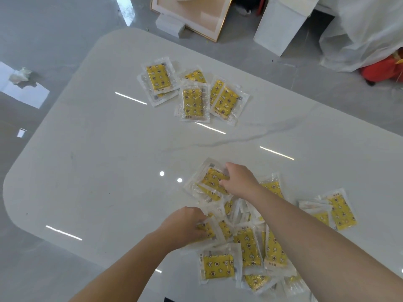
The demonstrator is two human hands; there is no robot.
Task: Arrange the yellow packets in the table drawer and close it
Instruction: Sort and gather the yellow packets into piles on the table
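A person's two bare arms reach over a glossy white table (98,171) strewn with yellow packets (248,247). Each packet is a clear plastic sleeve holding a flat yellow piece printed with small dark shapes.

The right hand (239,182) lies knuckles up at the far end of the biggest heap. Its fingers and thumb are curled in and pinch the far packet (212,177), which lies on top of another packet and sticks out to the left of the hand.

The left hand (185,225) is nearer the body and to the left of the right hand. Its fingers are curled round the near packet (207,231) at the heap's left edge, and that packet shows just to the right of the knuckles.

The rest of the heap lies overlapping between the two hands and under the right forearm, spreading toward the table's near edge. A side pair of packets (341,210) lies apart, to the right of the right forearm. A far cluster of packets (193,101) lies well beyond both hands, farther across the table.

On the grey floor past the table lie a crumpled tissue (20,76), a gold-edged frame (192,16) and a white box (281,25).
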